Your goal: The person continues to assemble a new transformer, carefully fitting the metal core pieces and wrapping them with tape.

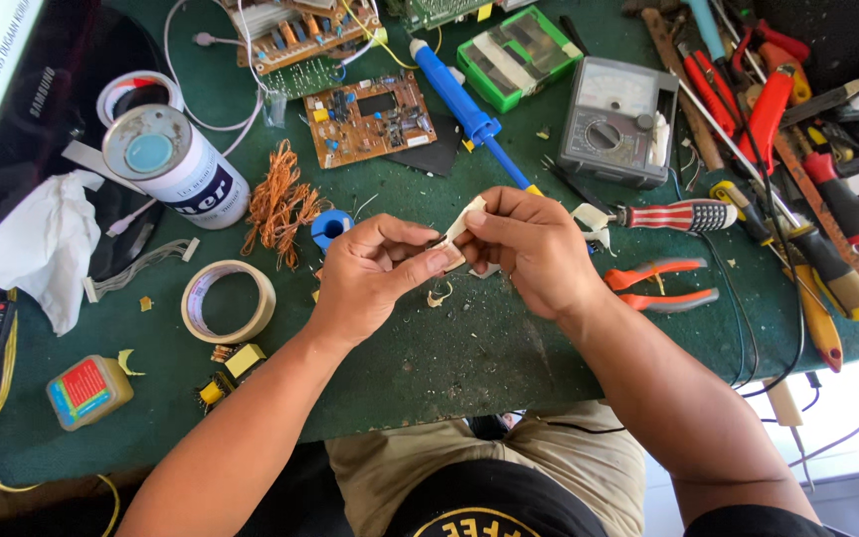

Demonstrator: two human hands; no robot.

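While pinched (both hands (449,261)): papery strip (465,220).

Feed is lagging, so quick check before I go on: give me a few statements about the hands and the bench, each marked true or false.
1. Both hands pinch a small strip of pale tape. True.
2. The left hand holds the orange pliers. False: the pliers lie on the green mat, right of the right hand.
3. The tape roll lies left of the left hand. True.
4. The multimeter is beside the glue bottle. False: the multimeter is at upper right; the bottle at lower left.
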